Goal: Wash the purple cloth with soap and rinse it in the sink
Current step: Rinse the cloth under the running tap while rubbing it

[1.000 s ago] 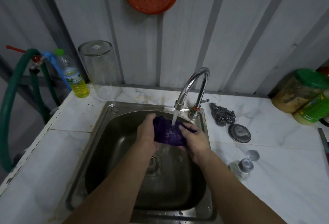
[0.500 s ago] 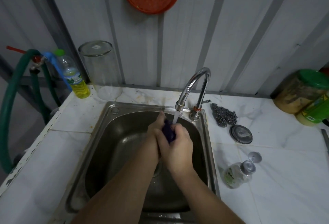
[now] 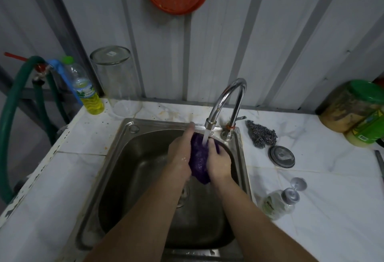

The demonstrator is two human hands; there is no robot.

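The purple cloth [image 3: 198, 158] is bunched between my two hands over the steel sink [image 3: 128, 147]. My left hand [image 3: 180, 153] presses it from the left, fingers stretched toward the sink's back rim. My right hand [image 3: 218, 163] grips it from the right. Water runs from the curved chrome tap [image 3: 226, 99] onto the top of the cloth. A small clear soap bottle [image 3: 277, 202] lies on its side on the counter right of the sink, its silver cap [image 3: 299, 183] off beside it.
A steel wool scourer [image 3: 262, 133] and a round metal lid [image 3: 281, 156] lie right of the tap. Green-lidded jars [image 3: 353, 105] stand at far right. A yellow-liquid bottle [image 3: 88, 93] and an upturned glass jar [image 3: 116, 80] stand back left, beside a green hose [image 3: 12, 105].
My hands were clasped tightly around the cloth half a second ago, hiding most of it. They have parted a little, and more purple cloth shows under the running water.
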